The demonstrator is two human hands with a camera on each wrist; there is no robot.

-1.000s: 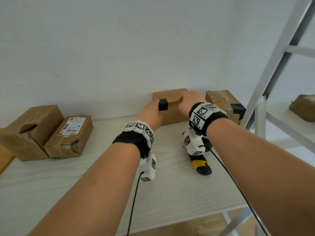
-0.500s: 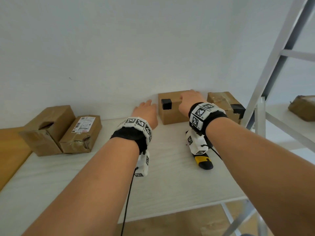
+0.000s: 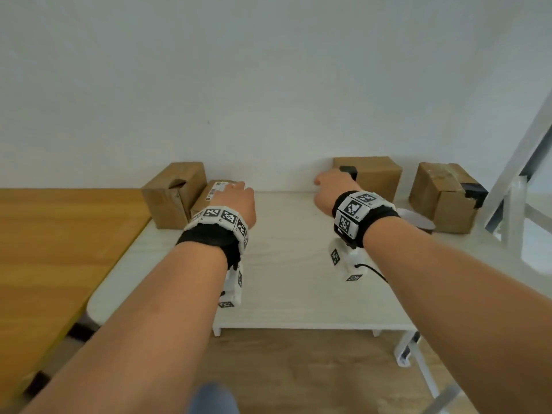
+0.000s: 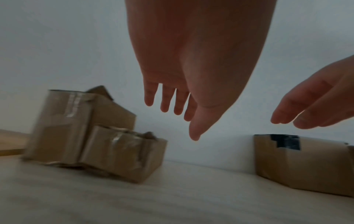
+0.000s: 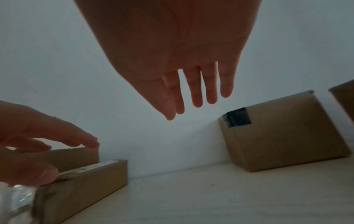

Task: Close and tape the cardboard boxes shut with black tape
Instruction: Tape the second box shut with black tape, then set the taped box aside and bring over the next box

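No text can be read here. A white shipping label (image 3: pixel 220 186) with dark print sits on top of a low brown cardboard box (image 3: pixel 206 198), its lettering too small and blurred to make out. Black-and-white square coded markers (image 3: pixel 354 208) cover both white wristbands.

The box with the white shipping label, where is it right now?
In the head view, the labelled box lies at the table's back left, beside a taller box, just beyond the left hand.
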